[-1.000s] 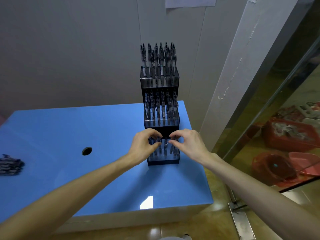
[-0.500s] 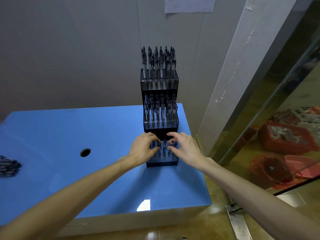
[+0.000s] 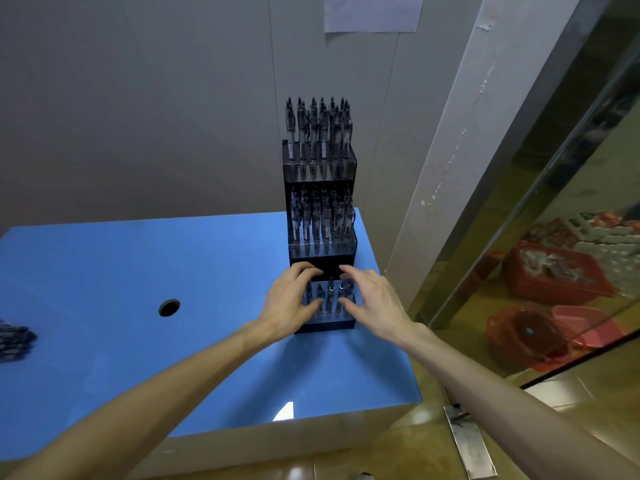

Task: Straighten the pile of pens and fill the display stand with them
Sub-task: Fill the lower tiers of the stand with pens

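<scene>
Blue counter (image 3: 104,271) carries the tiered display stand (image 3: 320,216). Left hand (image 3: 289,303) and right hand (image 3: 372,299), fingers spread and gripping nothing, touch light, stiff, likely slippery pens (image 3: 330,294) in its lowest tier; best pinched mid-barrel.

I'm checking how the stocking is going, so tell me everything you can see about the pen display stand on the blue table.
The pen display stand is a dark, smoky translucent, plastic-looking rack with three stepped tiers, standing upright near the far right corner of the blue table. Its top and middle tiers are packed with upright pens. The lowest, front tier holds several pens. The left hand and right hand flank that front tier, fingers spread over the pens there; whether they grip any is unclear.
</scene>
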